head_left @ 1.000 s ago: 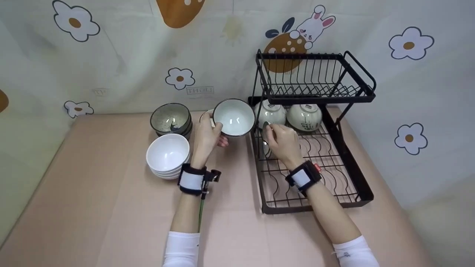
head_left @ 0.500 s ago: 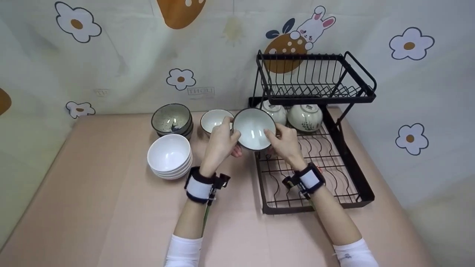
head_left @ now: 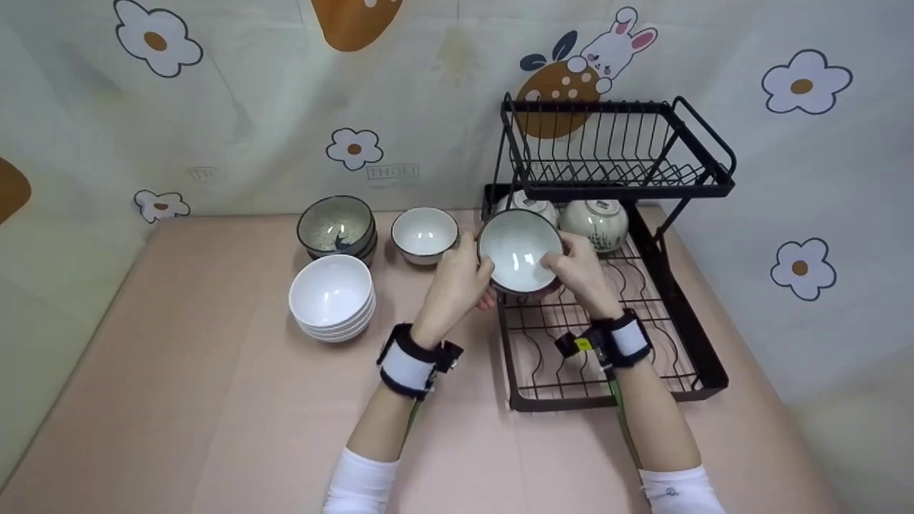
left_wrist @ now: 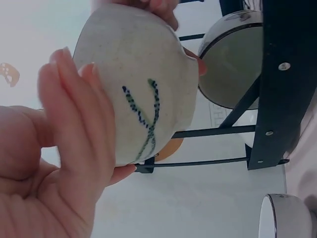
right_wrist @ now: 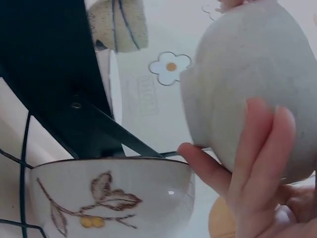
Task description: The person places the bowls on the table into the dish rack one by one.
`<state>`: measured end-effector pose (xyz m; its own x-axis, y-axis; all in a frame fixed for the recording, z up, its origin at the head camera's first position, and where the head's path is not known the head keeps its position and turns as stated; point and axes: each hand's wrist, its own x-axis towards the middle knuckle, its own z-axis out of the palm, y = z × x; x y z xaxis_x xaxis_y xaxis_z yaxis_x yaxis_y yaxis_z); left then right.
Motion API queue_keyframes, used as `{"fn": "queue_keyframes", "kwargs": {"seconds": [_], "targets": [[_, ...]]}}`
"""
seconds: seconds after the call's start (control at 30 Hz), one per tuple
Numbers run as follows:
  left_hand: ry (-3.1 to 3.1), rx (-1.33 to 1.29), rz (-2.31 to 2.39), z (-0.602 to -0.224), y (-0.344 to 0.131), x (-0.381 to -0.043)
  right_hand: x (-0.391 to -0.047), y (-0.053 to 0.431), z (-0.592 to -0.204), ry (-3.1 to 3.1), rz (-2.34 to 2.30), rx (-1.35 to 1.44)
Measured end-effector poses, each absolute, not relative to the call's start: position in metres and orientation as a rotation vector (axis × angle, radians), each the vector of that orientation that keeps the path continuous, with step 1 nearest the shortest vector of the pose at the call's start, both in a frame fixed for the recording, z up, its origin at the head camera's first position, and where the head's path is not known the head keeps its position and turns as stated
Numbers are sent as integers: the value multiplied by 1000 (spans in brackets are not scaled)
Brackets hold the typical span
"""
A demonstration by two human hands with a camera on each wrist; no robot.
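Both hands hold one small bowl (head_left: 520, 251) between them, over the left side of the black dish rack (head_left: 510, 364). Its pale glossy inside faces the head camera. On the left, my left hand (head_left: 457, 284) grips the wall with its thumb near the rim. My right hand (head_left: 587, 275) pinches the opposite side, thumb over the rim and fingers underneath. In the left wrist view the bowl's outside (left_wrist: 148, 99) carries a blue-green sprig. Behind it on the rack two bowls stand upside down: a left one (head_left: 532, 203) partly hidden by the held bowl, and a right one (head_left: 596, 223).
The rack's upper wire basket (head_left: 621, 191) overhangs the upside-down bowls. Left of the rack a dark-rimmed white bowl (head_left: 425, 234) stands upright. Farther left are a stack of white bowls (head_left: 332, 296) and a stack of grey-brown bowls (head_left: 335, 227). A patterned cloth (head_left: 257, 107) hangs behind.
The bowl has moved right, from beside the rack to over its left side. My right hand has left the rack's edge and taken hold of the bowl. The upright bowl behind is uncovered.
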<state>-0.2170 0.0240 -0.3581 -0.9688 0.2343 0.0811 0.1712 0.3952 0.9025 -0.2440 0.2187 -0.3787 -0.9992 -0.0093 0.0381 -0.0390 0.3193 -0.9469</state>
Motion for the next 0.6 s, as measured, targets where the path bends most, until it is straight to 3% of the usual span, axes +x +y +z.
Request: {"fn": "queue_keyframes", "kwargs": {"seconds": [0.37, 0.6], "targets": [[2511, 382, 1677, -363, 29, -220, -244, 240, -367, -2472, 1801, -26], [2901, 308, 1139, -387, 39, -224, -245, 252, -364, -2458, 1827, -66]]}}
